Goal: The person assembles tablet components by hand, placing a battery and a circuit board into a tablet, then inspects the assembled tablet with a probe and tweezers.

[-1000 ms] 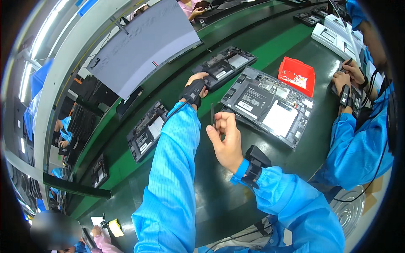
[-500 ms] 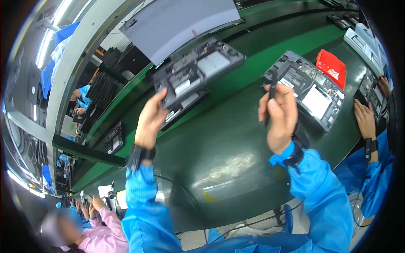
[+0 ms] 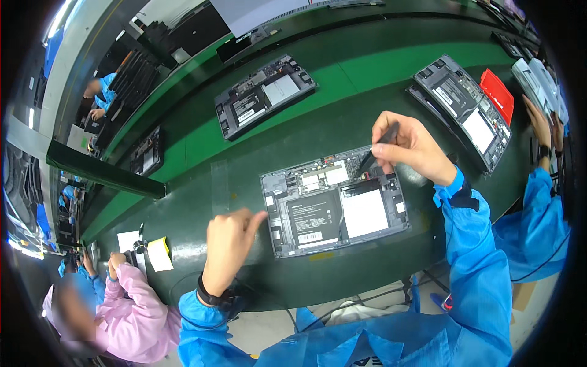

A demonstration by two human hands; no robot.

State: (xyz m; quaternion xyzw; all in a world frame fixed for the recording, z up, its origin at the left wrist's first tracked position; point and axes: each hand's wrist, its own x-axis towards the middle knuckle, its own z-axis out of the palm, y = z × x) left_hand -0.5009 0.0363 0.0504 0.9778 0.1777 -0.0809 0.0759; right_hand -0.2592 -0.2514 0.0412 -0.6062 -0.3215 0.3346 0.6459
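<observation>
An opened laptop base (image 3: 306, 194) lies before me, its black battery, white rectangle and circuit board exposed. My right hand (image 3: 406, 147) is closed around a slim black stick-like tool (image 3: 367, 164); whether it is tweezers or a pry stick I cannot tell. The tool's lower end points down at the circuit board near the base's far edge. My left hand (image 3: 229, 241) is empty beside the left edge of the base. Its thumb stretches toward that edge, while its other fingers are loosely curled and partly hidden.
Another laptop base (image 3: 244, 104) rests on the green strip at the far side. To the right, stacked bases (image 3: 449, 92) lean beside a red tray (image 3: 496, 95). A co-worker's hand (image 3: 538, 122) is beyond it. A dark bar (image 3: 104, 171) reaches over the table at left, near a person in pink (image 3: 137, 300).
The laptop base in front of me now lies flat on the table. My left hand has let go of the base it held and moved nearer. My right hand has brought the tool over the board.
</observation>
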